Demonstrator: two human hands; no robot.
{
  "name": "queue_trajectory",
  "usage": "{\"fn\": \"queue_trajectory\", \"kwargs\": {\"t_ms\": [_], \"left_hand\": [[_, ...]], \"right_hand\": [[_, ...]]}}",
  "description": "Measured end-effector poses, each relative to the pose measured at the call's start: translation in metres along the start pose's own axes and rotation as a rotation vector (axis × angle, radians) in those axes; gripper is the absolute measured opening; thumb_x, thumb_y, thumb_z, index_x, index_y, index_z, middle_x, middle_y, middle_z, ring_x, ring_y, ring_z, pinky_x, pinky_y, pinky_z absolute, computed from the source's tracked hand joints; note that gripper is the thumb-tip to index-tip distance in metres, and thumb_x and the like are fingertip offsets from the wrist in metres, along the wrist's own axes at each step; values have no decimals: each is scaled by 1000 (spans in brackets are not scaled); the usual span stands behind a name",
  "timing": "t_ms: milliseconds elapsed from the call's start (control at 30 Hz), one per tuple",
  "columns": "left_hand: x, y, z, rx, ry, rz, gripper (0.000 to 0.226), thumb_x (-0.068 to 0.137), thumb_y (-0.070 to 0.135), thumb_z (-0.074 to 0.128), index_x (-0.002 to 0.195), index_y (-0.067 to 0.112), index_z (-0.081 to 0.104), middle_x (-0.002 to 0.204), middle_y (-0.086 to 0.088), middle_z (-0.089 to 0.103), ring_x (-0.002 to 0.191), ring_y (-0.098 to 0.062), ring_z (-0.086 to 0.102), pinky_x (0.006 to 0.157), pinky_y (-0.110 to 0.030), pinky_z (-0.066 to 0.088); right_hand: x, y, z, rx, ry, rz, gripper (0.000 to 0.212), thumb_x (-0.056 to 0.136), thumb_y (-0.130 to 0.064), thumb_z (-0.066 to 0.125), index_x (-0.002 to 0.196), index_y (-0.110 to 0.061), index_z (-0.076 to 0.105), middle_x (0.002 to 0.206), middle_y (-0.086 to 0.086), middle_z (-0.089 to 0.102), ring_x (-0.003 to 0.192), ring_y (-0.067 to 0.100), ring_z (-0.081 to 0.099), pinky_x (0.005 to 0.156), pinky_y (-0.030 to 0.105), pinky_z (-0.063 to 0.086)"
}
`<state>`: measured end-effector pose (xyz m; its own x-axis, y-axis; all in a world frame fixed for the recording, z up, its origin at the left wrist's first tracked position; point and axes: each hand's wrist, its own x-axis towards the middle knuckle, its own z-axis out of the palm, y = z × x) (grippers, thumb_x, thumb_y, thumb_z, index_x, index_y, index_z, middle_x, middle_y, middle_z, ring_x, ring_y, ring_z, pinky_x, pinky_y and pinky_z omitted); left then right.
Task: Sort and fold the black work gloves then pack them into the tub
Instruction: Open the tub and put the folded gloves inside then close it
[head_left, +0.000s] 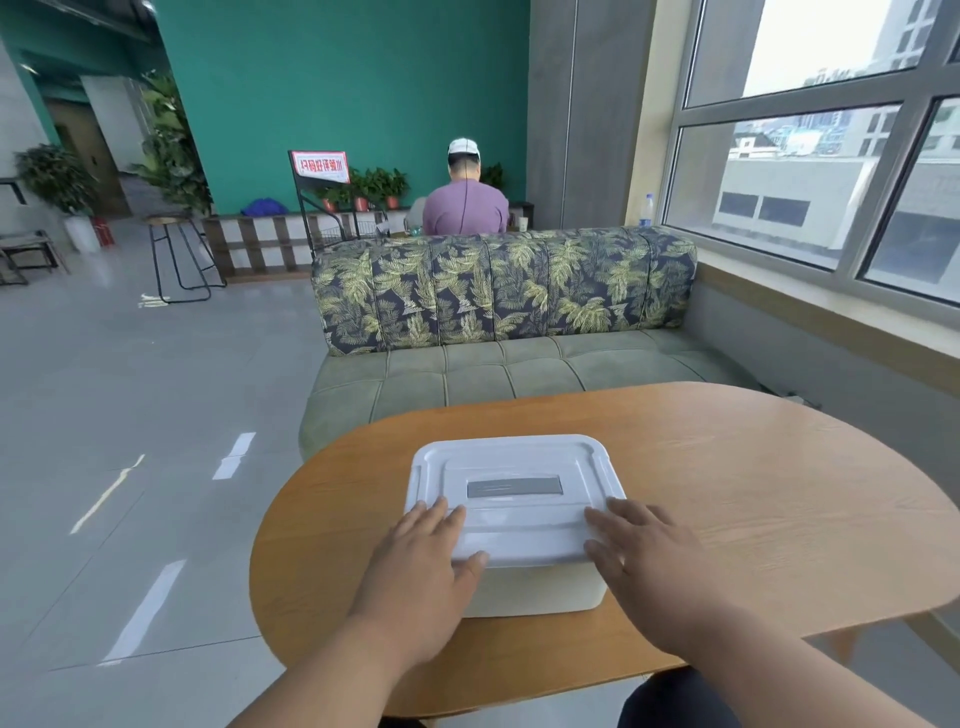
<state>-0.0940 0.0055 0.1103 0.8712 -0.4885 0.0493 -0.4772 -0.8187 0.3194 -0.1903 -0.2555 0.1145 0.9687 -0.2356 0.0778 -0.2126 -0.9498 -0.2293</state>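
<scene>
A white plastic tub (535, 590) stands on the oval wooden table (753, 499) with its pale lid (511, 493) on top. My left hand (421, 566) lies flat on the lid's near left corner, fingers straight, thumb along the front edge. My right hand (644, 556) rests flat on the lid's near right corner, fingers spread. No black gloves are visible; the tub's inside is hidden by the lid.
A green sofa (519, 374) with a leaf-print backrest stands just behind the table. A person in a purple shirt (465, 208) sits beyond it, facing away. Windows run along the right wall; grey tiled floor lies to the left with a stool (179, 254).
</scene>
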Motion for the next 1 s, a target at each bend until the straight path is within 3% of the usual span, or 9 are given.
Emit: {"fn": "queue_trajectory", "kwargs": {"t_ms": [467,633,733,800,933,1000], "left_hand": [[16,5,0,53,-31,27,73,106,61,35,167,25,17,175,4,10,161,-15,3,130,-30,5],[32,9,-1,23,-39,36,72,105,64,35,166,28,23,174,7,15,160,-14,7,129,-30,9],[45,12,-12,-1,-35,25,61,104,64,36,153,31,50,165,6,39,153,-18,31,124,-33,27],[59,13,-22,31,-7,12,49,103,62,39,121,29,70,134,5,62,128,-20,56,101,-34,46],[94,15,-38,-69,166,-22,27,99,51,52,90,30,66,100,16,61,94,-14,60,79,-33,51],[112,15,-34,-97,148,-28,28,99,46,53,80,27,60,86,13,60,83,-14,59,70,-33,49]], "right_hand": [[2,-1,3,-105,-65,25,68,103,-66,20,164,-36,17,172,-6,13,150,28,29,122,39,28],[13,10,-5,-95,-50,34,62,103,-66,25,158,-39,33,168,-6,28,140,29,41,115,40,34],[28,10,-18,-113,9,21,55,101,-67,25,133,-39,60,139,-8,60,117,23,54,98,37,43],[47,7,-30,-102,32,40,56,98,-70,26,109,-37,69,109,-10,70,99,19,54,82,36,44],[98,-4,-45,77,61,33,38,98,-63,43,81,-32,60,88,-12,62,81,15,60,73,36,53],[126,-7,-42,93,98,-9,40,98,-55,47,75,-24,57,76,-5,61,73,22,59,67,38,53]]}}
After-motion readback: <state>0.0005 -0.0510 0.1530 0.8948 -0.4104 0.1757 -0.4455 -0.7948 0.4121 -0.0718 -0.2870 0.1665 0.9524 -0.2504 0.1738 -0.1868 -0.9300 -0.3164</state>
